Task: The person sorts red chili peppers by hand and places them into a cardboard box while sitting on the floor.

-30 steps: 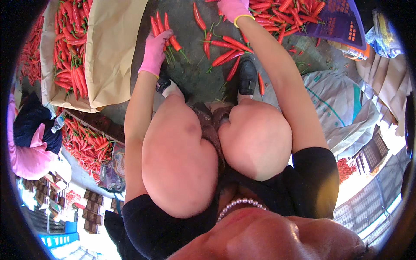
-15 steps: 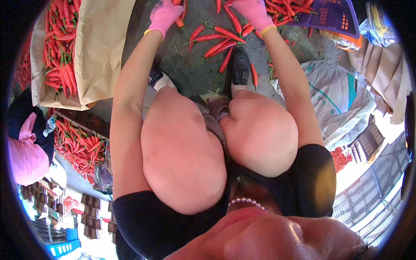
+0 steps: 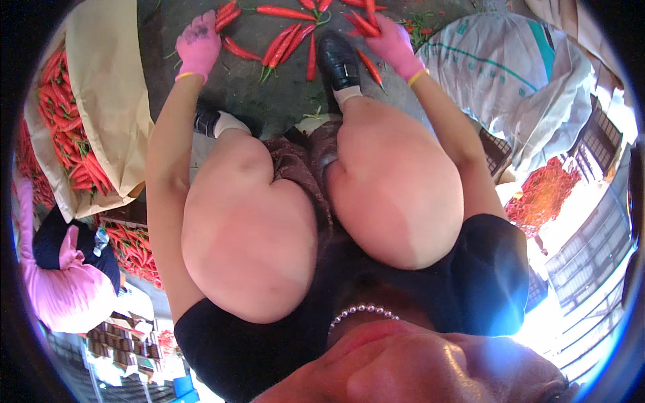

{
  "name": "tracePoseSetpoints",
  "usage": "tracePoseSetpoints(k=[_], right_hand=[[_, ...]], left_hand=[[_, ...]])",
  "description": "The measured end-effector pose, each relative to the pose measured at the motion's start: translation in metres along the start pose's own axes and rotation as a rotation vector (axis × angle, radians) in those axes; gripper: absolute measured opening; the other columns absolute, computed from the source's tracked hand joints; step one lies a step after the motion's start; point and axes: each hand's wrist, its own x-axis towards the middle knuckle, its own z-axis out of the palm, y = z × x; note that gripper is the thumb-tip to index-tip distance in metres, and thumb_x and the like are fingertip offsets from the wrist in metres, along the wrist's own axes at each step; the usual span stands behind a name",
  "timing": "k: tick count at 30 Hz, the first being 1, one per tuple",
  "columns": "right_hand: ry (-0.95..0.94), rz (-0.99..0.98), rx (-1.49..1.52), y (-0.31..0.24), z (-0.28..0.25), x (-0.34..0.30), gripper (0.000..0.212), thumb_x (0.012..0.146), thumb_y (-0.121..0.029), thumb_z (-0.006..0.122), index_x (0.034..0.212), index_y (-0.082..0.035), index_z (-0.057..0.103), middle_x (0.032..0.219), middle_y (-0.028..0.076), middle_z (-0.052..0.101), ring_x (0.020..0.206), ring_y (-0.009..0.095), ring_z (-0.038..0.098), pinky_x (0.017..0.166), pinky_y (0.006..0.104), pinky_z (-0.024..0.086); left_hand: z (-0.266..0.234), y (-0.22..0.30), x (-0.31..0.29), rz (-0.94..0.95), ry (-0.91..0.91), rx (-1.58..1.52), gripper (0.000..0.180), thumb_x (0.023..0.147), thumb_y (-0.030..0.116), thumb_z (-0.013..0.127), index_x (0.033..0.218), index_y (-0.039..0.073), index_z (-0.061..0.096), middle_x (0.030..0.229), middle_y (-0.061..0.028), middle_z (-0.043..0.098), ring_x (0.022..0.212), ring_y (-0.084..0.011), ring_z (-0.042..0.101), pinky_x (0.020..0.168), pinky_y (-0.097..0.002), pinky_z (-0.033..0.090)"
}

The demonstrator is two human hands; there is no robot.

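My left hand (image 3: 199, 48), in a pink glove, is closed round a few red chili peppers (image 3: 227, 16) that stick out past its fingers to the right. Across from it my right hand (image 3: 395, 47), gloved the same way, grips another small bunch of chili peppers (image 3: 363, 25), tips pointing up and left. Between the two hands, loose red chili peppers (image 3: 285, 46) lie scattered on the dark ground (image 3: 235, 77). One single chili pepper (image 3: 371, 67) rests just below my right hand, beside my black shoe (image 3: 338, 59).
A tall brown paper bag (image 3: 111, 101) full of chili peppers (image 3: 67, 114) stands at the left. More chili peppers (image 3: 133, 252) lie behind it, near a person in pink (image 3: 70, 295). At the right sits a bulging white woven sack (image 3: 497, 74), with a red chili heap (image 3: 545, 191) beyond.
The view has shifted, and the purple basket at upper right is out of sight. Both hands are lower in the picture, and the chili peppers in my right hand now show clearly.
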Motion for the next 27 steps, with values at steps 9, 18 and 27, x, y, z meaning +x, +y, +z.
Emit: tracePoseSetpoints(k=[9,18,27], right_hand=[[0.044,0.225,-0.288,0.076,0.117,-0.105,0.067,0.071,-0.026,0.076,0.133,-0.021,0.050,0.128,0.009,0.054,0.116,0.034,0.054,0.094,0.0469,0.047],[-0.018,0.117,-0.401,0.086,0.126,-0.105,0.062,0.071,-0.020,0.075,0.128,-0.017,0.052,0.116,0.011,0.060,0.109,0.030,0.060,0.088,0.0436,0.051],[0.004,-0.107,0.556,0.044,-0.076,-0.017,0.040,0.070,-0.006,0.069,0.110,-0.003,0.063,0.088,0.005,0.066,0.079,0.015,0.062,0.070,0.0313,0.053]], left_hand=[[0.010,-0.008,-0.029,0.177,0.081,-0.032,0.060,0.078,0.020,0.070,0.134,0.020,0.051,0.121,-0.0083,0.061,0.111,-0.0299,0.060,0.092,-0.0438,0.050],[-0.184,-0.005,-0.048,-0.015,-0.329,-0.692,0.060,0.076,0.011,0.070,0.132,0.002,0.052,0.095,-0.0046,0.065,0.084,-0.0129,0.060,0.079,-0.0291,0.050],[-0.176,0.144,-0.047,0.135,-0.281,-1.603,0.071,0.086,0.023,0.068,0.147,0.012,0.035,0.126,-0.0216,0.058,0.089,-0.0352,0.067,0.076,-0.0393,0.056]])
